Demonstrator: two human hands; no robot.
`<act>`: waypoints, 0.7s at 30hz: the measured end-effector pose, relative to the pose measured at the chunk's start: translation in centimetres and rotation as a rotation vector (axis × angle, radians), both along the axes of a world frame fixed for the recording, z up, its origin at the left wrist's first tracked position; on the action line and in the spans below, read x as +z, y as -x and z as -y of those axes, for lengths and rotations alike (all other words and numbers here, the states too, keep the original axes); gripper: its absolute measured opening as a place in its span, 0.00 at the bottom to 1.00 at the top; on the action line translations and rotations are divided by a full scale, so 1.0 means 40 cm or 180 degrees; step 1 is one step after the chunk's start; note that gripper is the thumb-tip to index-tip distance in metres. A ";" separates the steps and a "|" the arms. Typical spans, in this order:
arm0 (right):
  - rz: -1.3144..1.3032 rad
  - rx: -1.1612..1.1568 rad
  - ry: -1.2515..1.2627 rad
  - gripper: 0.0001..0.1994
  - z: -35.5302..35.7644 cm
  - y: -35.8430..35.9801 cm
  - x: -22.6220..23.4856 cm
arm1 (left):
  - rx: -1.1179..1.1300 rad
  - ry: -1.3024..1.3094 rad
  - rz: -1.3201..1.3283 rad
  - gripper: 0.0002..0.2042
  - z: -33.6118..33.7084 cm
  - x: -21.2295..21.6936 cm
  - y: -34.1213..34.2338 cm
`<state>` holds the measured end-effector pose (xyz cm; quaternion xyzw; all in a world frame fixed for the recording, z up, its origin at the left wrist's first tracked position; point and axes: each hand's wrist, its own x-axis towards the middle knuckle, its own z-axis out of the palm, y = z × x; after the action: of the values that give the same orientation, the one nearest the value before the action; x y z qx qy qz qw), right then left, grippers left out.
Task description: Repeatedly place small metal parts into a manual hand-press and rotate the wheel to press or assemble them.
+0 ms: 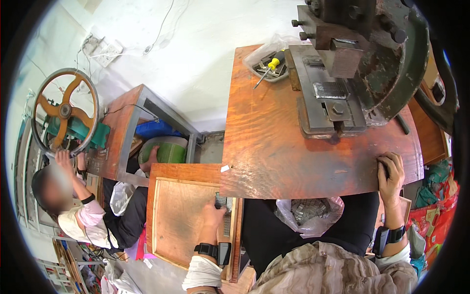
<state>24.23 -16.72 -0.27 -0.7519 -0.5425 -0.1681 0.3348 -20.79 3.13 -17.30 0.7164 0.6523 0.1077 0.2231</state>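
My left hand [214, 214] is over the right side of a shallow wooden tray [178, 220], fingers closed on small grey metal strips [224, 201] lined up there. Part of the strips is hidden by the fingers. My right hand [391, 175] rests at the front right edge of the wooden table [274, 152], its fingers loosely bent and nothing visible in them. Beyond it on the table stands a dark metal press [387, 63], with a thin ridged metal piece [329, 90] lying on its die plate [316, 73].
A plastic tub [252, 60] of metal bits holds a yellow-and-black screwdriver [275, 61] at the back. In my lap lies a clear bag [309, 215] of metal pieces. At left, a co-worker [88, 220] grips a large handwheel [64, 111]. Colourful bags [433, 210] crowd the right.
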 end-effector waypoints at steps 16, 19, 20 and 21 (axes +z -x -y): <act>0.0092 -0.0087 -0.0030 0.06 0.005 -0.004 0.019 | 0.1061 0.0723 0.2133 0.22 -0.025 -0.008 0.105; -0.0038 0.0040 -0.0092 0.08 -0.008 0.000 0.016 | 0.0768 0.0513 0.2509 0.20 -0.017 0.282 -0.004; 0.0007 0.0072 -0.0142 0.08 -0.011 0.003 0.014 | 0.0580 0.0467 0.2842 0.20 -0.015 0.383 -0.062; 0.0036 0.0059 -0.0137 0.08 -0.004 0.002 0.013 | 0.0203 0.0447 0.2725 0.20 -0.019 0.474 -0.129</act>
<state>24.15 -16.57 0.23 -0.7385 -0.5476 -0.1808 0.3494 -15.62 3.90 1.64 0.5696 0.5285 0.3573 0.5183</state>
